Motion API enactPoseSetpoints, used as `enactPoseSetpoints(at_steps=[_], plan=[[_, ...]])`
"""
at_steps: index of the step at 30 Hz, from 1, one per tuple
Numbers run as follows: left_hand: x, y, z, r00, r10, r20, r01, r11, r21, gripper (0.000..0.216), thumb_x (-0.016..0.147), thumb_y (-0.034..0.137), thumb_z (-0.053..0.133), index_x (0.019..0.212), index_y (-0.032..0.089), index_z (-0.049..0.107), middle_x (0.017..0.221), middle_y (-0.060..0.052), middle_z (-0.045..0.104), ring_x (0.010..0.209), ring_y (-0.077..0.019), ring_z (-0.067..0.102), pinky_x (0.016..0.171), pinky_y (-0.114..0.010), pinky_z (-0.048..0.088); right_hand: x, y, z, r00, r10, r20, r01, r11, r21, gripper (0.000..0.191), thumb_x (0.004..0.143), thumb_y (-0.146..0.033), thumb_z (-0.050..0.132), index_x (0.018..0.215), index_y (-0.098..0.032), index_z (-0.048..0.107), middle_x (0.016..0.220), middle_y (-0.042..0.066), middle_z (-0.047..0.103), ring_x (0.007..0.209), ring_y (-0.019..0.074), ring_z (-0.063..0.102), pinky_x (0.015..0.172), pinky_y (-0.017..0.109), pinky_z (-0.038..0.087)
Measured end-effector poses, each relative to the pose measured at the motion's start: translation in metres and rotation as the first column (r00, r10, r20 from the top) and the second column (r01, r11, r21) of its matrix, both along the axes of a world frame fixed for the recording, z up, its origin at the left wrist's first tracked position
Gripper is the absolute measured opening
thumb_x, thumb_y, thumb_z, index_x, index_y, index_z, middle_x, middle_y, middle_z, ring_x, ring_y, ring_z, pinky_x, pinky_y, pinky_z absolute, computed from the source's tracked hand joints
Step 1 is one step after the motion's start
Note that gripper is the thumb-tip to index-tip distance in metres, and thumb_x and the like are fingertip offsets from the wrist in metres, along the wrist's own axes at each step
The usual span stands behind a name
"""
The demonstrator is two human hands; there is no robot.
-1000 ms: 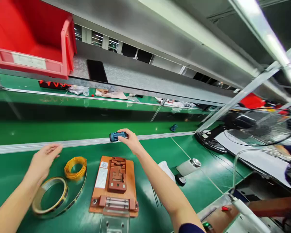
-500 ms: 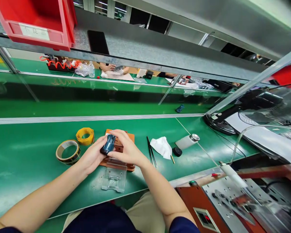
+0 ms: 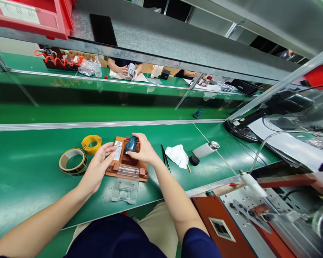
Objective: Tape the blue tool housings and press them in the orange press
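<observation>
Between the thumb and fingers of my right hand [image 3: 143, 149] is a small dark blue cylindrical housing [image 3: 131, 144]; what exactly it is I cannot make out. It is at the upper part of an orange-brown fixture block [image 3: 118, 144], over its recess; whether it rests inside is hidden. My left hand [image 3: 97, 166] is beside the fixture's left edge, fingers apart and holding nothing. The fixture carries a white code label and a silver plate. Its clear plastic flap [image 3: 125, 190] lies folded down toward me on the green table [image 3: 37, 186].
Left of the fixture are a yellow tape roll [image 3: 92, 144] and a black-and-yellow tape roll [image 3: 73, 162]. To the right lie black tweezers [image 3: 165, 157], a white cloth [image 3: 177, 156], a white bottle [image 3: 206, 149] and a black cap [image 3: 194, 160]. A machine [image 3: 244, 211] stands at right; a co-worker sits opposite.
My right hand has carried the blue housing from between both hands onto the fixture. My left hand has let go of it and moved left and down. The view has shifted slightly.
</observation>
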State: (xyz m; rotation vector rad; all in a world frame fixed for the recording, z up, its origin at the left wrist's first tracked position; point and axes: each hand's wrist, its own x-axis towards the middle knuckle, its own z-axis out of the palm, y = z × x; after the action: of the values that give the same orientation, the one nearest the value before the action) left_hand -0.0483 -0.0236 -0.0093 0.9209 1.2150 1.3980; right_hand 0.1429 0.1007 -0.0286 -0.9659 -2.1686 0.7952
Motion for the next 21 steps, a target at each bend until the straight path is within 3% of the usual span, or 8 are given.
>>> enactPoseSetpoints(at_steps=[3, 7, 9, 11, 14, 16, 19, 21], plan=[[-0.015, -0.023, -0.011, 0.985, -0.069, -0.16, 0.063, 0.997, -0.04, 0.044, 0.09, 0.052, 0.068, 0.126, 0.026, 0.06, 0.13, -0.007, 0.061, 0.126, -0.0237, 0.053, 0.11, -0.037, 0.041, 0.009, 0.021, -0.008, 0.991, 0.029, 0.129, -0.024, 0.999, -0.041, 0.083, 0.065, -0.033, 0.084, 0.139, -0.014, 0.051, 0.139, 0.019, 0.053, 0.132, 0.0337, 0.049, 0.114, 0.053, 0.04], [-0.021, -0.062, -0.043, 0.943, -0.191, -0.272, 0.154, 0.976, -0.152, 0.038, 0.093, 0.051, 0.064, 0.122, 0.026, 0.059, 0.132, -0.008, 0.057, 0.119, -0.0248, 0.056, 0.108, -0.041, 0.042, 0.02, 0.029, -0.021, 0.971, 0.172, 0.164, -0.165, 0.985, -0.052, 0.075, 0.074, -0.039, 0.081, 0.141, -0.02, 0.054, 0.146, 0.015, 0.053, 0.138, 0.0335, 0.044, 0.119, 0.055, 0.033], [-0.017, -0.076, -0.058, 0.92, -0.316, -0.23, 0.281, 0.944, -0.174, 0.04, 0.092, 0.049, 0.065, 0.124, 0.027, 0.056, 0.133, -0.01, 0.056, 0.125, -0.026, 0.053, 0.109, -0.042, 0.042, 0.022, 0.025, -0.033, 0.961, 0.209, 0.181, -0.203, 0.978, -0.053, 0.072, 0.079, -0.048, 0.077, 0.143, -0.022, 0.054, 0.154, 0.015, 0.046, 0.145, 0.0356, 0.035, 0.121, 0.059, 0.026], [-0.012, -0.082, -0.067, 0.898, -0.431, -0.09, 0.412, 0.895, -0.173, 0.051, 0.09, 0.049, 0.07, 0.132, 0.028, 0.048, 0.132, -0.011, 0.056, 0.129, -0.0264, 0.052, 0.111, -0.044, 0.041, 0.022, 0.02, -0.051, 0.972, 0.152, 0.178, -0.152, 0.988, -0.014, 0.081, 0.082, -0.057, 0.072, 0.151, -0.024, 0.046, 0.163, 0.015, 0.034, 0.153, 0.0389, 0.019, 0.122, 0.063, 0.021], [-0.01, -0.083, -0.068, 0.876, -0.477, 0.074, 0.483, 0.865, -0.136, 0.067, 0.086, 0.05, 0.076, 0.139, 0.031, 0.04, 0.127, -0.011, 0.057, 0.126, -0.0256, 0.055, 0.113, -0.045, 0.04, 0.017, 0.011, -0.074, 0.991, 0.083, 0.104, -0.09, 0.994, 0.059, 0.067, 0.096, -0.057, 0.053, 0.154, -0.025, 0.042, 0.165, 0.012, 0.031, 0.157, 0.0347, 0.009, 0.123, 0.064, 0.019], [-0.012, -0.085, -0.061, 0.855, -0.516, 0.049, 0.518, 0.847, -0.123, 0.055, 0.086, 0.051, 0.076, 0.13, 0.027, 0.054, 0.126, -0.012, 0.055, 0.126, -0.0266, 0.056, 0.112, -0.044, 0.041, 0.014, 0.002, -0.08, 0.996, 0.06, 0.071, -0.066, 0.994, 0.082, 0.056, 0.1, -0.055, 0.047, 0.147, -0.025, 0.051, 0.164, 0.011, 0.034, 0.157, 0.0329, 0.01, 0.123, 0.063, 0.02], [-0.017, -0.091, -0.049, 0.798, -0.602, -0.005, 0.591, 0.785, -0.185, 0.041, 0.087, 0.054, 0.073, 0.108, 0.019, 0.071, 0.126, -0.014, 0.058, 0.124, -0.0301, 0.058, 0.109, -0.044, 0.044, 0.011, -0.015, -0.074, 0.995, 0.079, 0.065, -0.084, 0.993, 0.079, 0.054, 0.099, -0.056, 0.05, 0.142, -0.025, 0.056, 0.163, 0.01, 0.036, 0.157, 0.0327, 0.012, 0.124, 0.062, 0.02], [-0.021, -0.094, -0.045, 0.787, -0.616, 0.026, 0.599, 0.754, -0.269, 0.043, 0.086, 0.055, 0.074, 0.11, 0.019, 0.072, 0.122, -0.014, 0.064, 0.119, -0.0312, 0.062, 0.107, -0.045, 0.046, 0.011, -0.027, -0.066, 0.992, 0.109, 0.06, -0.113, 0.992, 0.061, 0.056, 0.099, -0.056, 0.05, 0.145, -0.025, 0.053, 0.163, 0.01, 0.036, 0.158, 0.0312, 0.013, 0.125, 0.059, 0.02]])
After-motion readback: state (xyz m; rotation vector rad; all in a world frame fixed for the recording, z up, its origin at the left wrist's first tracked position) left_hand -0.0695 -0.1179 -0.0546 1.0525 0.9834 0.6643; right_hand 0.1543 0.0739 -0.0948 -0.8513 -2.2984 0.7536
